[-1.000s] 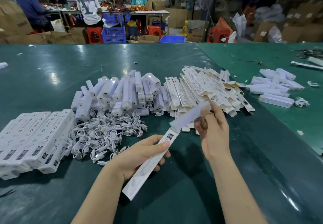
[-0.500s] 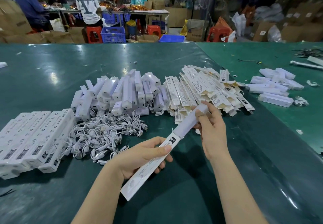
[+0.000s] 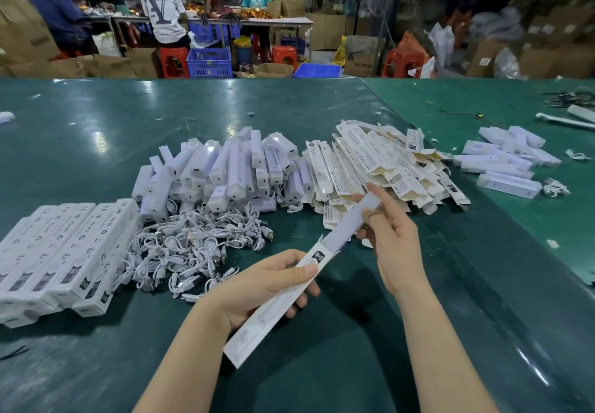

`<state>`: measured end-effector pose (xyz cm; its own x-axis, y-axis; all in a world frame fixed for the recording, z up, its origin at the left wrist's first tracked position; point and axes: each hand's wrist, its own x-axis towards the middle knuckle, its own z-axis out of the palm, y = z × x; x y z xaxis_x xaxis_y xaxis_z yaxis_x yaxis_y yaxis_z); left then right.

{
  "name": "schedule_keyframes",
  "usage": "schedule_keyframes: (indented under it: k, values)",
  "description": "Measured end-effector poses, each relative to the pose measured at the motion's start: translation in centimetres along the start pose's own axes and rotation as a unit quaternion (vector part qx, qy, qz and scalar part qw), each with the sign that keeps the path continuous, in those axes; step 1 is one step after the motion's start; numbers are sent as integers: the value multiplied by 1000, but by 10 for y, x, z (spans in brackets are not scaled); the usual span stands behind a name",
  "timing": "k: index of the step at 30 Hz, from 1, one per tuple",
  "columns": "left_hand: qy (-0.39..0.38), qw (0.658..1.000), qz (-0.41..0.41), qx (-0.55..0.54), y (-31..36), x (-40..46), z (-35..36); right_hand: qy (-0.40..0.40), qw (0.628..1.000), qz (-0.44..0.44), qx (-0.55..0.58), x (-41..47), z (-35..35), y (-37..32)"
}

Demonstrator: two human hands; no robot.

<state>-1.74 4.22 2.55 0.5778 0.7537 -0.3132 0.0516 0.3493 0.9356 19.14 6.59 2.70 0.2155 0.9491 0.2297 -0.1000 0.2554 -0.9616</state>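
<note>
White card carton [image 3: 273, 311], long and slim, held slantwise just above the green desk [image 3: 354, 374], closed end toward the body, open mouth pointing up and away. Left hand [image 3: 257, 288] grips it round the upper half: fingers [image 3: 311, 290] curled underneath, thumb flat on top near the printed mouth. Pale light bar [image 3: 349, 224] pokes out of that mouth; how much is already inside can't be told. Right hand [image 3: 397, 245] pinches the bar's far end, index finger laid along the top, thumb at the side. Step in hand, by my reading: sliding the bar into its carton, partway done. Next move calls for a straight push along the carton's axis, left hand holding firm, until the bar's end sits below the mouth; then the end flaps want tucking. Nearby on the desk: a tangle of short white cables [image 3: 193, 245], a heap of loose bars [image 3: 231, 167], flat cartons [image 3: 380, 161] behind the right hand, packed boxes [image 3: 64, 251] in a row at left.
</note>
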Motion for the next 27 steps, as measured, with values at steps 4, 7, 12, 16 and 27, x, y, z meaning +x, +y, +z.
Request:
schedule_keyframes:
  k: [4,7,12,16,27]
  values:
    - [15,1000,15,3,-1,1,2,-56,996,60,-19,-4,12,4]
    - [65,997,42,-14,0,4,3,-64,989,52,-125,-9,21,6]
    - [97,992,70,-36,-4,9,6,-184,957,53,-219,-17,39,6]
    - [111,988,103,-30,-7,12,6,-184,966,65,-171,-21,43,8]
    - [188,977,63,-80,-11,24,9,-148,967,125,-168,-25,48,13]
